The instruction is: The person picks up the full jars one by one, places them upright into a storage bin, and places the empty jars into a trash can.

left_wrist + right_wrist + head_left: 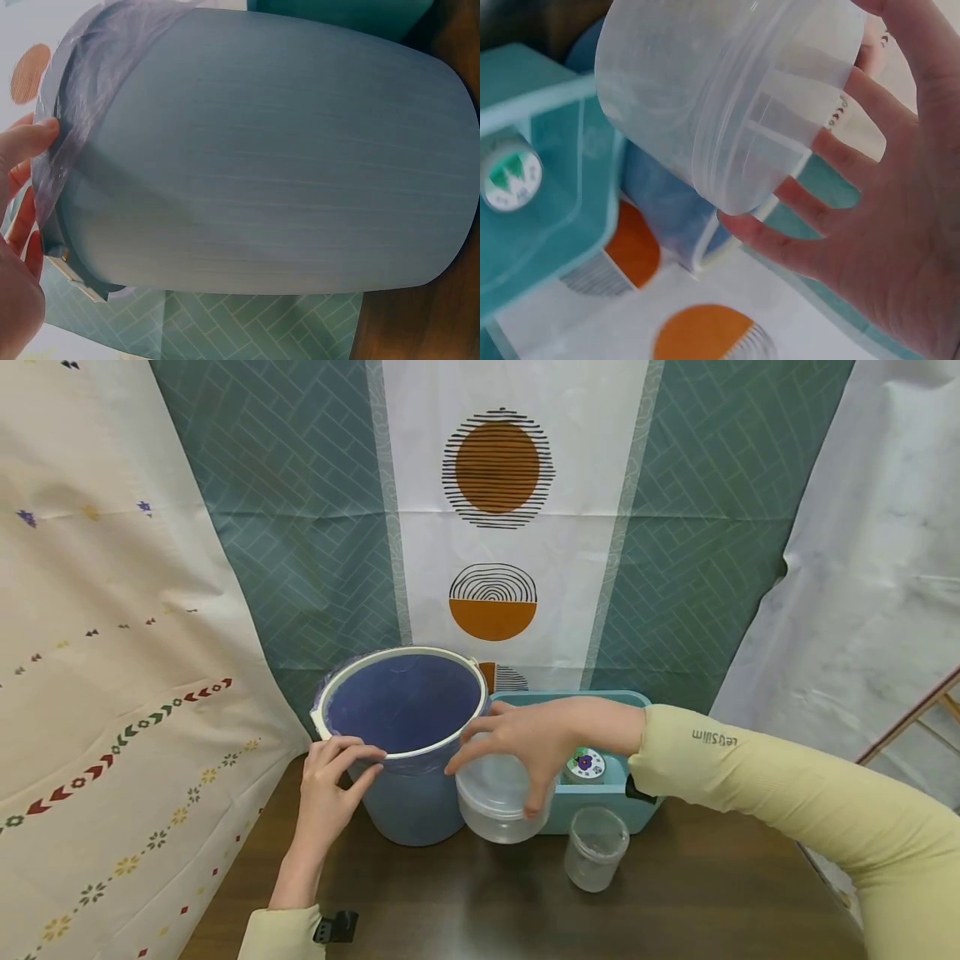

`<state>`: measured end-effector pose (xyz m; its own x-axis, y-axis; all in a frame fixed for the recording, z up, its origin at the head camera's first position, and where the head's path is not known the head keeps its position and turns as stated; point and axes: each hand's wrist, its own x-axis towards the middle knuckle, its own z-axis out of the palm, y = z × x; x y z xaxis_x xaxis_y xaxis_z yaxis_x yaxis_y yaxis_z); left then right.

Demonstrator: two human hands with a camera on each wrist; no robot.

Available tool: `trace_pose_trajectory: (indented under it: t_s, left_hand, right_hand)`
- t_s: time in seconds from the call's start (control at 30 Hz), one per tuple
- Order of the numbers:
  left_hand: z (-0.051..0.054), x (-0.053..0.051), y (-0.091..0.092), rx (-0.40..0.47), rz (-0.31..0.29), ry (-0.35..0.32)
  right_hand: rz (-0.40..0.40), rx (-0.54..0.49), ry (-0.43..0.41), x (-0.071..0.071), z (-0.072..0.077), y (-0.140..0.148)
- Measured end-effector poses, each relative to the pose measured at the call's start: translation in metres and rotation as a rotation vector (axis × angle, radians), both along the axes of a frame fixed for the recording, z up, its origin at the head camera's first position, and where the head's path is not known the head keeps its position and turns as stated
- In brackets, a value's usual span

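A blue trash bin (412, 810) with a pale rim ring (408, 652) stands left of centre. A thin see-through plastic bag (112, 67) is folded over its edge. My left hand (330, 785) pinches the front left of the rim, thumb (45, 127) on the outer side. My right hand (525, 743) grips a large clear plastic jar (498, 814) from above, fingers spread round its top. The jar is raised in front of the bin's right side. Right of it, a smaller clear jar (592, 860) stands on the table.
Behind the jars sits a teal plastic basket (630, 806). Inside it is a container with a flower-printed round lid (585, 764). The brown wooden table (420, 910) reaches toward me. Patterned curtains (300, 527) hang behind and at the sides.
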<state>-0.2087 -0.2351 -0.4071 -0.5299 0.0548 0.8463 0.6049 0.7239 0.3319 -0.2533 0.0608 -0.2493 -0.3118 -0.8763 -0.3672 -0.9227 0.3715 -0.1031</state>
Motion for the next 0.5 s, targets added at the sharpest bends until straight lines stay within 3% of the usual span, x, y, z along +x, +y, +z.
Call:
trace_pose_trajectory:
  t_s: [0.2,0.5]
  left_hand:
    - [0.000,0.001,0.000,0.007,0.003,-0.034]
    - [0.001,0.001,0.001,-0.001,0.007,-0.019]
  right_hand:
    - [0.000,0.031,0.013,-0.006,0.034,-0.018]
    - [0.002,0.058,0.036,-0.025,0.064,-0.053]
